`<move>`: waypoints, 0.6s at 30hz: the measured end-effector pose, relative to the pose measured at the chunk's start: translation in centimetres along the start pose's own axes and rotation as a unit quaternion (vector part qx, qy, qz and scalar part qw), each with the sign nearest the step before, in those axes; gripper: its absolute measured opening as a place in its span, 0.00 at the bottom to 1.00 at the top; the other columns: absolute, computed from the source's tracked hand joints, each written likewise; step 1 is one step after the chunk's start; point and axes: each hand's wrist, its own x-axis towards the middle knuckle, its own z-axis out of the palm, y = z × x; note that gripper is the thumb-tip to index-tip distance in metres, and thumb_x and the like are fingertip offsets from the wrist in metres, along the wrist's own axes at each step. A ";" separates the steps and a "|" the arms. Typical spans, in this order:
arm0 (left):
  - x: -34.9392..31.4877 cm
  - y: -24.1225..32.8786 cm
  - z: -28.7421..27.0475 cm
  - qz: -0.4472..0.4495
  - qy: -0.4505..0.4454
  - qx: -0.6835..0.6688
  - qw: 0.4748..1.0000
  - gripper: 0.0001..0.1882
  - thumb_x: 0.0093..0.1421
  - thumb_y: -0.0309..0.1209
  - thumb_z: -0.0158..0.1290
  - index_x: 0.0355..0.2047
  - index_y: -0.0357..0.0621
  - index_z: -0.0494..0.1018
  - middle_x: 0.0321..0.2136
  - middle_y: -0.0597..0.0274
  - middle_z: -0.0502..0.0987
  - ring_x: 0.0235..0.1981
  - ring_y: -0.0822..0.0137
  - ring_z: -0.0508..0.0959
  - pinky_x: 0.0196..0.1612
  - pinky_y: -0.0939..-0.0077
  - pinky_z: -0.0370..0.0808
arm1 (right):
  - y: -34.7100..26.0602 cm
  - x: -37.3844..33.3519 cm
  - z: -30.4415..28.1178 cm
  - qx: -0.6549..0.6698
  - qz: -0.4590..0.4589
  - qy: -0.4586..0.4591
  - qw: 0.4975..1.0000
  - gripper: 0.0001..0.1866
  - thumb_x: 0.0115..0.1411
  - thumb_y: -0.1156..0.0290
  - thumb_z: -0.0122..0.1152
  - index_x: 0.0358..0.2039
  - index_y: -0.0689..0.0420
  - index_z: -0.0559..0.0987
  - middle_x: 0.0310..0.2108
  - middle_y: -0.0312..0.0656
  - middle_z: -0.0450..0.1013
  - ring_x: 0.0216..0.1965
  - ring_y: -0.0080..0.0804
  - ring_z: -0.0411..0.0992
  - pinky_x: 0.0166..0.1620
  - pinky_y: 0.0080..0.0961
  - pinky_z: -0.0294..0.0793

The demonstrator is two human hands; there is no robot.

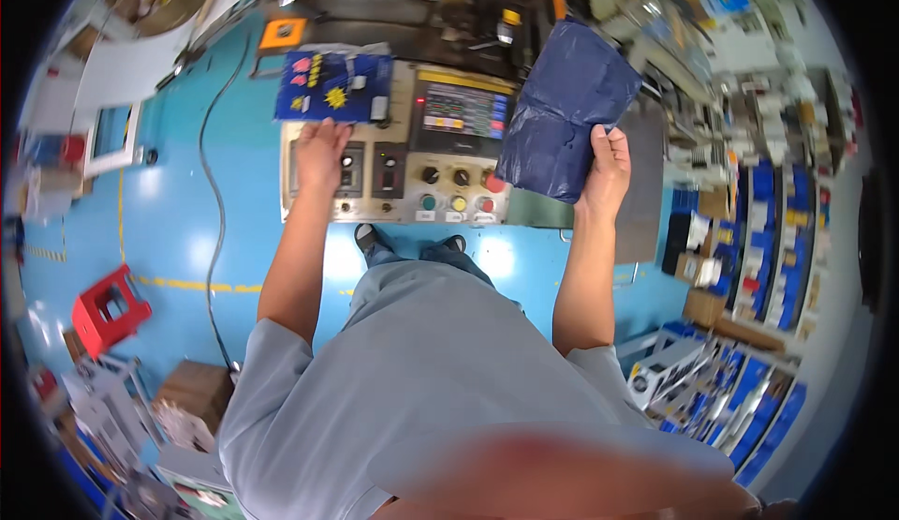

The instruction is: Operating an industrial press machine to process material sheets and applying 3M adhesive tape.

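Note:
My left hand (320,155) is closed at the lower edge of a flat blue packet (314,98) with yellow and pink printing. The packet lies over the upper left of the machine's control panel; its grip is partly hidden by my fingers. Off to the right, my right hand (607,169) pinches a dark blue plastic bag (567,108) by its right side. The bag is creased, looks flat and tilts in the air. Between the two stands a lit screen (464,111), with a row of knobs and coloured buttons (459,203) below it.
Dark machinery (375,19) stretches behind the panel. A black cable (208,173) runs over the blue floor at left, near a red stool (110,312). Cardboard boxes (192,403) stand at lower left. Shelves with blue bins (760,239) line the right side.

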 end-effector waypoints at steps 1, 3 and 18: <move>0.7 0.1 -0.1 -0.023 0.009 0.021 0.999 0.03 0.68 0.24 0.50 0.38 0.38 0.69 0.35 0.58 0.76 0.34 0.65 0.80 0.45 0.68 0.83 | -0.6 -0.5 -1.3 0.006 0.001 0.012 1.000 0.03 0.65 0.77 0.60 0.34 0.54 0.75 0.32 0.28 0.73 0.32 0.14 0.67 0.40 0.13 0.68; 1.4 0.5 0.2 -0.048 0.020 0.069 0.996 0.09 0.67 0.23 0.50 0.47 0.35 0.70 0.36 0.57 0.77 0.34 0.65 0.80 0.44 0.69 0.84 | -1.8 -1.3 -4.5 0.003 -0.020 0.051 0.999 0.03 0.65 0.77 0.60 0.33 0.54 0.75 0.32 0.28 0.73 0.32 0.14 0.68 0.40 0.13 0.68; 0.6 2.3 4.3 0.166 0.072 0.573 0.799 0.24 0.67 0.50 0.53 0.26 0.41 0.77 0.20 0.61 0.79 0.19 0.75 0.74 0.23 0.79 0.68 | -6.7 -5.6 -39.4 0.008 -0.058 0.272 0.960 0.03 0.67 0.72 0.57 0.38 0.57 0.74 0.38 0.41 0.78 0.38 0.27 0.77 0.46 0.26 0.78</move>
